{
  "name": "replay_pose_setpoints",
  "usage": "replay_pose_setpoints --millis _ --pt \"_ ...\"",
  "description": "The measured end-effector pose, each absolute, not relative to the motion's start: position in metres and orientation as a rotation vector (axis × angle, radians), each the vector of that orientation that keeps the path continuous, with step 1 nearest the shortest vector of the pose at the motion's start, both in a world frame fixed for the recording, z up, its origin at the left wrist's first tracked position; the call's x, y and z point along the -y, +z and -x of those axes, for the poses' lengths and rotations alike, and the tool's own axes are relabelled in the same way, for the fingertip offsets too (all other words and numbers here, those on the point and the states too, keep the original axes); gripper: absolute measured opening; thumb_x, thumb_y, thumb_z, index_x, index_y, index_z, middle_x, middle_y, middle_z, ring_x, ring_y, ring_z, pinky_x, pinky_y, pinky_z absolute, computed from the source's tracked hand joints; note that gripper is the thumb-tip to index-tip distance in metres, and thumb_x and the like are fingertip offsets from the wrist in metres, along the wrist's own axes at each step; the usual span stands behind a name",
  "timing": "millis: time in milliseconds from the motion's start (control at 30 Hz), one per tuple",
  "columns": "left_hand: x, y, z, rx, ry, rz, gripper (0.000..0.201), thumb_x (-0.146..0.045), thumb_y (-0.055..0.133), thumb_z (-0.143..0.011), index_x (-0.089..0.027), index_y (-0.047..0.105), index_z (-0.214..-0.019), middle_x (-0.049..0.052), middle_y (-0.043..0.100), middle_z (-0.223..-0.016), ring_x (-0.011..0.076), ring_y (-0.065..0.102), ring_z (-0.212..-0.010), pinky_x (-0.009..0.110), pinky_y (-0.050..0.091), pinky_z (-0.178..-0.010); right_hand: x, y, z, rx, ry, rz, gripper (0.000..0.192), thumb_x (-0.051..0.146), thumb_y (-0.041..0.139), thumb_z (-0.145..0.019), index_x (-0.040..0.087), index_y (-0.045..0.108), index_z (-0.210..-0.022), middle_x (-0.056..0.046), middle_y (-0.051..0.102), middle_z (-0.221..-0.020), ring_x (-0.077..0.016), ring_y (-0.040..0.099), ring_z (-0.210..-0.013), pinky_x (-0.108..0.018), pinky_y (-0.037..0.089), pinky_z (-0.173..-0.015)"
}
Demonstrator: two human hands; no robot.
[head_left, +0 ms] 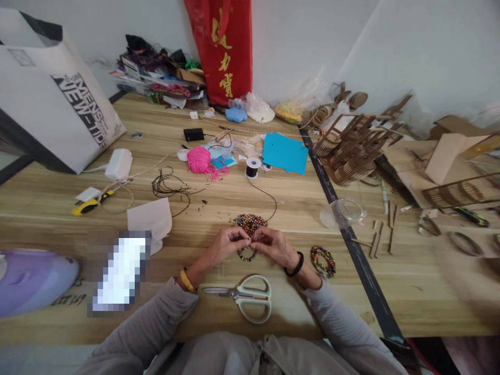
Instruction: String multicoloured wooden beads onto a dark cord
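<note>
Just beyond the scissors (pixel 233 293), we held the bead strand (pixel 246 259) by its far end, our left hand (pixel 223 245) and right hand (pixel 278 247) both pinched closed on it. Farther past the scissors, we had loose beads (pixel 250 221), then a spool (pixel 253 168).

Scissors (pixel 235 293) blocked the near side of the left hand (pixel 229 244) and right hand (pixel 278 247), a bead pile (pixel 252 221) the far side. Between the black cord (pixel 275 201) and, rightward, clear plastic (pixel 332 214), bare tabletop (pixel 300 202) gave passage toward blue sheets (pixel 285 154).
</note>
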State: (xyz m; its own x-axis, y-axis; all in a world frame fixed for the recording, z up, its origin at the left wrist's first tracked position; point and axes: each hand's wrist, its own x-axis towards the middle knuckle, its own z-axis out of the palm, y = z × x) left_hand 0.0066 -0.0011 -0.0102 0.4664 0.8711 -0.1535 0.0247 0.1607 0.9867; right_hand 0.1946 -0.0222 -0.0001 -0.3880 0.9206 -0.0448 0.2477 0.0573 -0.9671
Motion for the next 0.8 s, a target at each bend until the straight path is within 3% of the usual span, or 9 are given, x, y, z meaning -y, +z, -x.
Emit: replay_pose_setpoints --millis 433,800 --pt "0.003 -0.012 -0.007 -0.957 0.776 -1.426 0.017 -0.029 0.068 -0.072 -0.012 0.066 -0.070 0.003 0.063 -0.067 0.0129 0.054 -0.064 0.023 0.041 -0.061 0.025 0.005 -0.187 1.730 1.277 1.274 0.019 0.032 0.063 -0.078 0.017 0.054 -0.073 0.004 0.047 -0.057 -0.0074 0.039 -0.049 -0.020 0.030 -0.045" --pt "0.003 -0.011 -0.008 -0.915 0.755 -1.479 0.021 -0.033 0.064 -0.076 -0.012 0.061 -0.071 0.002 0.058 -0.067 0.0132 0.050 -0.066 0.023 0.039 -0.061 0.025 -0.005 -0.187 1.787 1.253 1.265 0.014 0.026 0.059 -0.078 0.018 0.050 -0.070 0.006 0.042 -0.055 -0.0067 0.034 -0.048 -0.019 0.026 -0.045"
